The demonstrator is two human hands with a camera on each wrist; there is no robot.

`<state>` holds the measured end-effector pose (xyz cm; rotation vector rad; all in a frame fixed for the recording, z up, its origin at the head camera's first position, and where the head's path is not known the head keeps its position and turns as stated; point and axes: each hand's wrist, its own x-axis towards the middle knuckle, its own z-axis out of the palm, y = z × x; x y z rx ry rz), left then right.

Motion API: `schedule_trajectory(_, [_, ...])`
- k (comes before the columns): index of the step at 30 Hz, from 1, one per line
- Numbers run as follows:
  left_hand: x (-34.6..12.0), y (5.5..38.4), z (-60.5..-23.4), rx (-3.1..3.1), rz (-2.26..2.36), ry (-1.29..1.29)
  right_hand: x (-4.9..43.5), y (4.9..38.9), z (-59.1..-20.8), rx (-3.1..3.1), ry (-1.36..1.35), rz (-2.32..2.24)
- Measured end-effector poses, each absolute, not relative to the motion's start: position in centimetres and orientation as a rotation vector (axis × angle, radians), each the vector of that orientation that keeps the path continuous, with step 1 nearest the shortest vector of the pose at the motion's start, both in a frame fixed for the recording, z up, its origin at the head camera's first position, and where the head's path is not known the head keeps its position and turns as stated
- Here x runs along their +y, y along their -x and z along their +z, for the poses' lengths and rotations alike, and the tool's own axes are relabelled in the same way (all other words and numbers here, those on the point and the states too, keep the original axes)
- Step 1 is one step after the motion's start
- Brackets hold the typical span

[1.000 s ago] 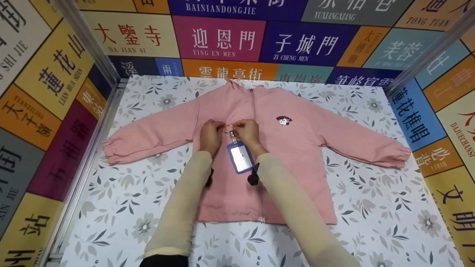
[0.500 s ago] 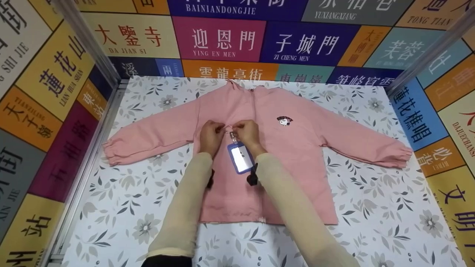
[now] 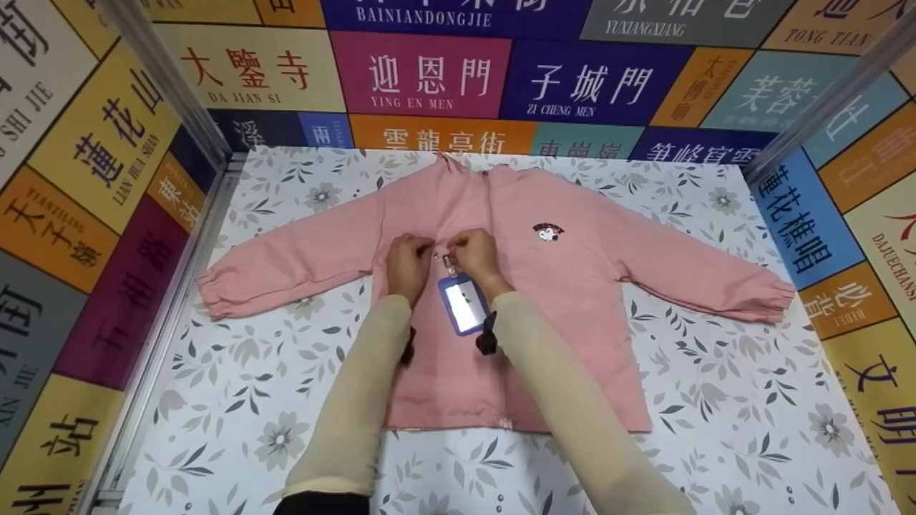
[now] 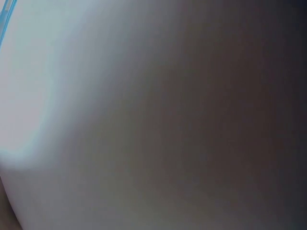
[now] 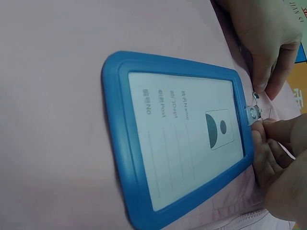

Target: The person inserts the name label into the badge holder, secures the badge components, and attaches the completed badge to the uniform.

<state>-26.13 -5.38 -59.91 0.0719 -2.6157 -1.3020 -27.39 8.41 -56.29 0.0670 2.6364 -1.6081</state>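
A pink jacket (image 3: pixel 565 322) lies front up with both sleeves spread. On its chest rests a badge holder (image 3: pixel 465 304) with a blue frame and a white card; the right wrist view shows the blue badge holder (image 5: pixel 117 110) large. A strap with a metal snap and clip (image 5: pixel 253 113) joins its top edge. My left hand (image 3: pixel 409 265) pinches the jacket fabric just beside the clip. With thumb and fingers, my right hand (image 3: pixel 478 256) pinches at the clip, close to a raised fold of fabric. Fingertips partly hide the clip. The left wrist view is mostly blurred.
The jacket lies on a table (image 3: pixel 715 400) covered in white leaf-patterned cloth. Panels with Chinese lettering (image 3: pixel 422 75) rise behind and at both sides, with metal rails (image 3: pixel 175 265) along the edges. A small cartoon patch (image 3: pixel 549 232) marks the jacket's chest.
Both hands stay at the same spot on the jacket, with only slight finger movement. The raised fold of fabric between the fingertips looks a little lower now. The badge holder has barely moved.
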Motion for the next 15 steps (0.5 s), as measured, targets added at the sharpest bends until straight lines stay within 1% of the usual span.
schedule_trajectory(11, [-5.87, 26.03, -60.43, -2.543, -1.337, -0.009, 8.10, 27.65, -56.19, 2.824, -0.013, -1.432])
schedule_trajectory(15, [-5.96, 25.94, -60.55, -2.525, -1.364, 0.011, 7.97, 27.72, -56.52, 2.863, -0.009, -1.444])
